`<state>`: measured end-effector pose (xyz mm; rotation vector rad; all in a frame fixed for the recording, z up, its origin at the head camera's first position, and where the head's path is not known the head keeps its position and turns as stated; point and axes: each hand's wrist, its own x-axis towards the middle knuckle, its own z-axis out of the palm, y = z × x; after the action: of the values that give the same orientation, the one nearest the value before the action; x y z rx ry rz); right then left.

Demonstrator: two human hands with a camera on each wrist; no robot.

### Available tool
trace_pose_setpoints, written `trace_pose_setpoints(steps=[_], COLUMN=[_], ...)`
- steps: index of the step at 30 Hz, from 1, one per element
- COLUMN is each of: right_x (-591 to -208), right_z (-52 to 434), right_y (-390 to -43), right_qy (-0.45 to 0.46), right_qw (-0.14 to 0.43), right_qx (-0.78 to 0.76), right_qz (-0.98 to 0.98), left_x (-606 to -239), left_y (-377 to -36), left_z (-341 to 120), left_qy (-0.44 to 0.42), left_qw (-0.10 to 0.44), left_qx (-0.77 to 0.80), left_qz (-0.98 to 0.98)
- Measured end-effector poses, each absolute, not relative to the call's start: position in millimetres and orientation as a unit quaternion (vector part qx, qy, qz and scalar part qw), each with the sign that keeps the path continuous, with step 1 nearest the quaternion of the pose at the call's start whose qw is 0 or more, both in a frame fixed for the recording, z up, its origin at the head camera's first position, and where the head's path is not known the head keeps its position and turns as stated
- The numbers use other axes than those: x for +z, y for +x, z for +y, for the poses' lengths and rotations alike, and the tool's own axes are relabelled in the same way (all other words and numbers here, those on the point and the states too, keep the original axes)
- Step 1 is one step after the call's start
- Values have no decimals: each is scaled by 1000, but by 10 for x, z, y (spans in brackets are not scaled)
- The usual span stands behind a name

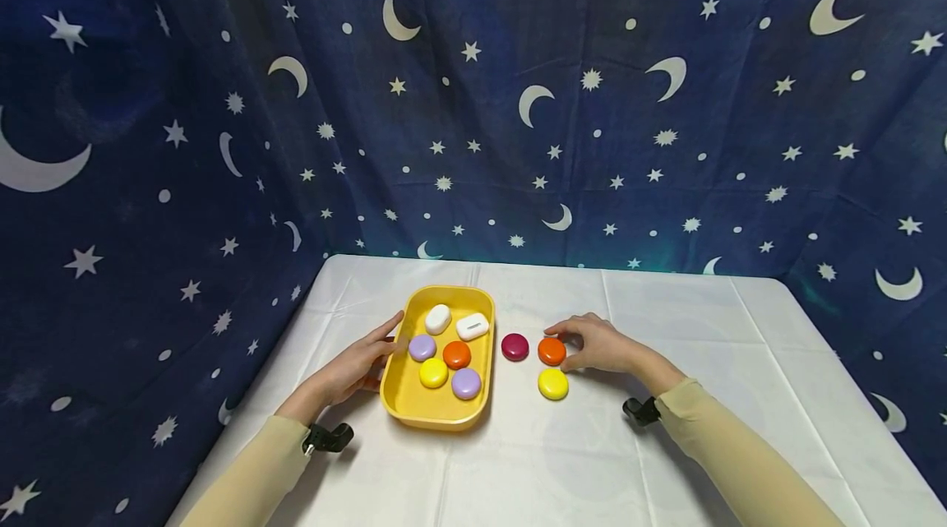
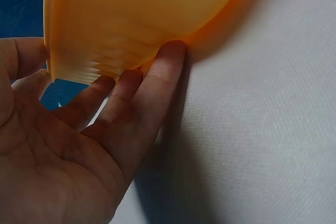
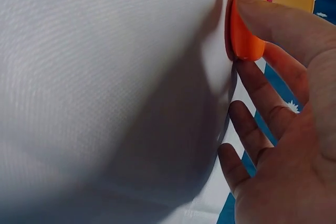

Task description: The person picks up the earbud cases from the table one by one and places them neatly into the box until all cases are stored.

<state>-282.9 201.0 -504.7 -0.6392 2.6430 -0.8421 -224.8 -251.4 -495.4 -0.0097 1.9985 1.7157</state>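
Note:
My left hand [image 1: 358,371] holds the left side of a yellow tray [image 1: 414,418]. In the left wrist view, fingertips lie along its outer wall [image 2: 142,19] while one digit reaches over the rim. Close to the tray's right side, my right hand [image 1: 602,346] has its thumb and a finger around a glossy orange disc [image 1: 551,351]. The right wrist view shows the thumb on the orange disc [image 3: 247,35], other fingers spread below it. A yellow disc [image 1: 553,384] lies just in front, and a dark red disc [image 1: 515,347] sits between the orange one and the tray.
Inside the tray are two white pieces [image 1: 472,326], two lilac discs [image 1: 466,384], an orange disc [image 1: 456,355] and a yellow disc [image 1: 433,373]. A white cloth covers the table [image 1: 533,469]. Dark blue curtains [image 1: 488,99] with moons and stars hang behind and beside it.

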Motion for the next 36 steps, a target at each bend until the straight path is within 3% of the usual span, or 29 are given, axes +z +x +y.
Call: trace_pose_setpoints(steps=[21, 36], right_x=[-5053, -4833], right_z=[1958, 1798], right_y=[-2868, -2922], right_qy=[-228, -252], right_qw=[148, 88], right_qx=[-291, -335], right_qz=[917, 904], left_x=[-4944, -4932], left_y=[-2243, -2253], left_z=[-2509, -2509], left_qy=[-12, -16], left_qw=[245, 243], left_qx=[620, 616], left_qz=[745, 749])
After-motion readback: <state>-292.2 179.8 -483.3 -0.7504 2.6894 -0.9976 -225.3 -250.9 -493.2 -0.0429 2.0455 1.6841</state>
